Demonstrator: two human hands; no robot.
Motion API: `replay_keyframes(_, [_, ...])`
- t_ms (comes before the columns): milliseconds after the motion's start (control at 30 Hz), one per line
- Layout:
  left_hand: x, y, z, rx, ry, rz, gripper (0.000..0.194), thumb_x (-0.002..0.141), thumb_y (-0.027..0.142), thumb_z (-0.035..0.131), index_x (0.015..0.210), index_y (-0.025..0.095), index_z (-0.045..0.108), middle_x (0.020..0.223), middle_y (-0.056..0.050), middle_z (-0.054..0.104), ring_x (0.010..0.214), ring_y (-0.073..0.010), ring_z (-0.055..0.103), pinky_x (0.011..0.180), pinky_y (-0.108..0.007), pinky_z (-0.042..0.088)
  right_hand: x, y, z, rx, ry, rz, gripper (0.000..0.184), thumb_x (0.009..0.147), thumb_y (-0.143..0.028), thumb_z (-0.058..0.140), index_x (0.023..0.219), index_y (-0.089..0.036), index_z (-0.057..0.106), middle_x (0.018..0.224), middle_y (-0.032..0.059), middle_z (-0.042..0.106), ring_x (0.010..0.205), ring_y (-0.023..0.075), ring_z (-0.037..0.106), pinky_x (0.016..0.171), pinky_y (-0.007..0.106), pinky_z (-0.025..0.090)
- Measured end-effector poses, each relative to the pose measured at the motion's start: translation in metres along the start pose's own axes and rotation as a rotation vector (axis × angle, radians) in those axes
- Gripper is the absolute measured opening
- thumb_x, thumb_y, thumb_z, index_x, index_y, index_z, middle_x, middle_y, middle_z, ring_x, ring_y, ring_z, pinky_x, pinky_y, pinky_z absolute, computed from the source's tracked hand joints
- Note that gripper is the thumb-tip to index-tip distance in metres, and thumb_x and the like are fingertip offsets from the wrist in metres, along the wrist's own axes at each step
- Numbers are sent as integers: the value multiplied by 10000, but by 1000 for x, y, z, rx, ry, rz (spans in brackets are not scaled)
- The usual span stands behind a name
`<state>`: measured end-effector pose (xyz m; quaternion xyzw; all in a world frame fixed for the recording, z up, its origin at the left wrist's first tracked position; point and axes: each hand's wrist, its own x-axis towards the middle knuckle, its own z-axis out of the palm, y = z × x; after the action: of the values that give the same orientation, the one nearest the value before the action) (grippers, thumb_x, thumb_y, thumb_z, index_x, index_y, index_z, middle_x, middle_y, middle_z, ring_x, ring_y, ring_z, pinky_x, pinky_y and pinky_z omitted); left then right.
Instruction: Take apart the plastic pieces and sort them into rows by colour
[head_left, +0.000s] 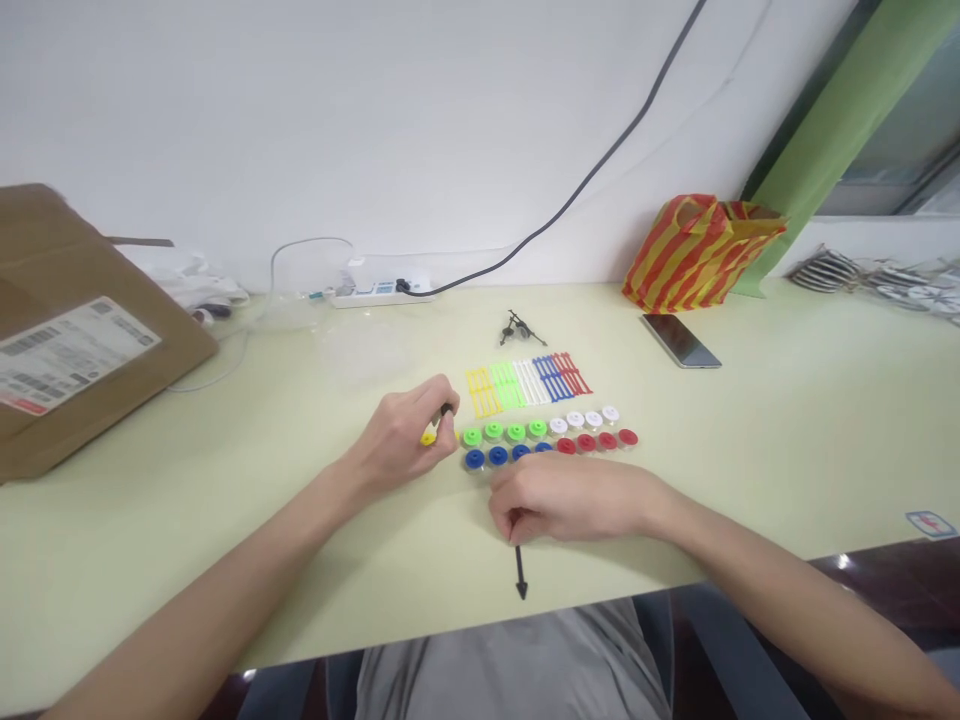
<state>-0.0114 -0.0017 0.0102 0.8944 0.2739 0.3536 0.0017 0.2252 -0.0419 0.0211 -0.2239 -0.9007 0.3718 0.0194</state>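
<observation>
My left hand [409,425] is closed in a pinch around a small black piece [447,409], most of which the fingers hide. Beneath it a yellow disc [428,438] shows partly. My right hand [551,497] is closed on a thin black rod with an arrow-shaped end [520,575], which points toward the table's front edge. Just beyond the hands lie rows of small round pieces: green discs [516,433], white discs [575,419], blue discs [497,456] and red discs [607,440]. The right hand partly covers the blue ones.
Behind the discs lie yellow, green, white, blue and red plastic sticks [531,383]. Farther back is a small black frame [521,328]. A phone [681,341] and a striped bag [701,255] are at right, a cardboard box [82,340] at left, and a power strip [382,291] by the wall.
</observation>
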Motion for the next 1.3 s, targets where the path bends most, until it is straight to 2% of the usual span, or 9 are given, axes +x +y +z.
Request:
replay_keyframes(267, [-1,-2,3,-27,-7,-32,151,953,109,445,838,204,463,714,42,474,580,-88,422,552,-214,363,3,-3,5,-115,47,-15,179,863,-52,645,732,-161,590,832,2,634,760,132,557,612,246,319])
replay_keyframes(500, [-4,-6,7,-9,66,-16,132,974,143,469,1056,200,555,790,25,588,591,-82,493,567,-203,402,-1,-13,-4,300,77,-200,145,935,-110,603,810,-172,644,893,28,662,850,143,593,743,255,460])
replay_keyframes(700, [-7,-15,7,2,46,-60,227,972,102,411,1113,191,566,792,21,570,616,-89,497,607,-205,430,-6,-4,-21,481,340,-104,118,904,-267,701,838,-174,670,833,16,683,782,138,618,734,270,490])
replay_keyframes(833, [-6,-22,3,21,-14,-129,357,961,42,339,1199,182,566,893,-21,587,729,-117,562,704,-238,488,-13,23,-43,354,730,-78,166,917,-308,666,1023,-195,725,963,53,716,861,173,652,763,300,503])
replay_keyframes(933, [-5,-28,2,29,-61,-76,392,937,14,335,1146,177,623,1075,-85,653,967,-167,646,859,-314,541,-29,61,-66,-35,1096,161,224,945,-260,574,1079,-185,737,1010,82,722,887,202,645,811,328,486])
replay_keyframes(967, [-5,-30,2,34,-84,-59,403,928,9,338,1133,179,640,1143,-98,662,1047,-186,649,910,-347,546,-35,76,-73,-172,1155,292,240,953,-234,537,1068,-178,740,1042,95,721,884,207,643,837,340,474])
replay_keyframes(1067, [-5,-34,2,62,-184,-57,469,906,9,348,1199,195,663,1281,-94,667,1179,-215,637,1009,-425,545,-51,121,-84,-366,1087,679,280,961,-211,497,1080,-157,746,1082,135,731,951,245,647,870,351,444])
replay_keyframes(1133, [-5,-36,2,69,-248,-64,520,901,17,354,1286,204,648,1345,-85,659,1238,-223,624,1058,-455,534,-56,143,-83,-400,979,840,294,962,-203,493,1115,-147,738,1118,152,731,1023,267,645,866,346,434])
replay_keyframes(1300, [-1,-38,-2,28,-368,-134,637,902,44,341,1487,231,511,1540,-39,517,1400,-203,515,1201,-441,419,-54,162,-74,-449,818,959,316,970,-185,473,1191,-143,695,1161,159,705,1054,264,640,832,325,432])
